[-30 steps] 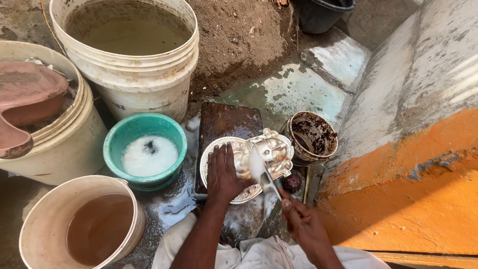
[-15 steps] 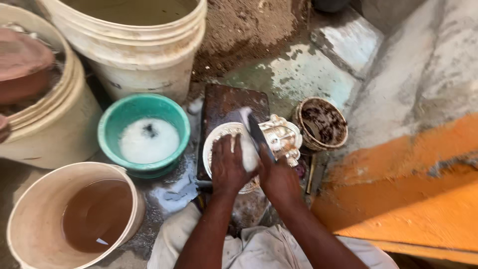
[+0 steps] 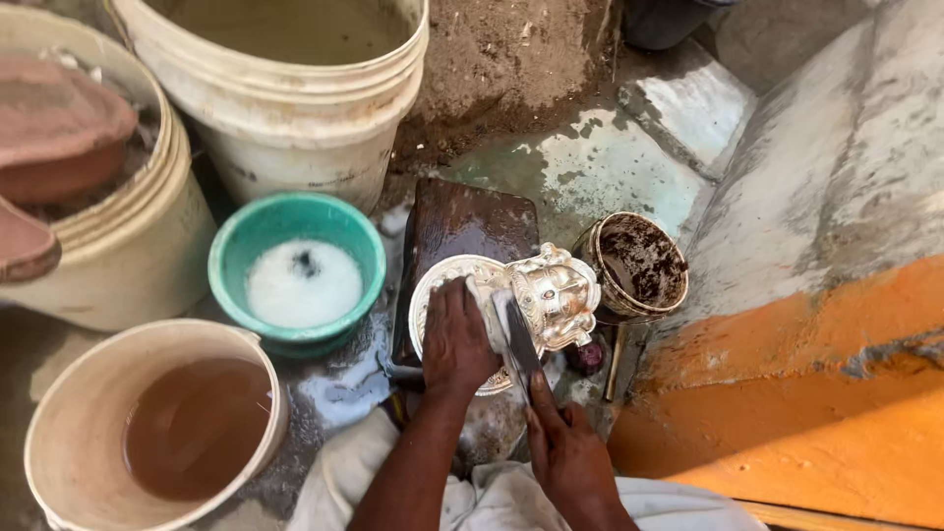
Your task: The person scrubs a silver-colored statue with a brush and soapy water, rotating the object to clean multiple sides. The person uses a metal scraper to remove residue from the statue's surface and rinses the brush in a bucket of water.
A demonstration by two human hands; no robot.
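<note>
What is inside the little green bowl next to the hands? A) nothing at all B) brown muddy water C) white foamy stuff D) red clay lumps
C: the green bowl holds white foamy liquid with a small dark spot in it; the brown water is in the cream bucket nearer the person.

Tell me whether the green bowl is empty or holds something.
Holds something. The green bowl stands upright beside the silver plate, and white foamy liquid covers its bottom, with a small dark spot in the middle.
</note>
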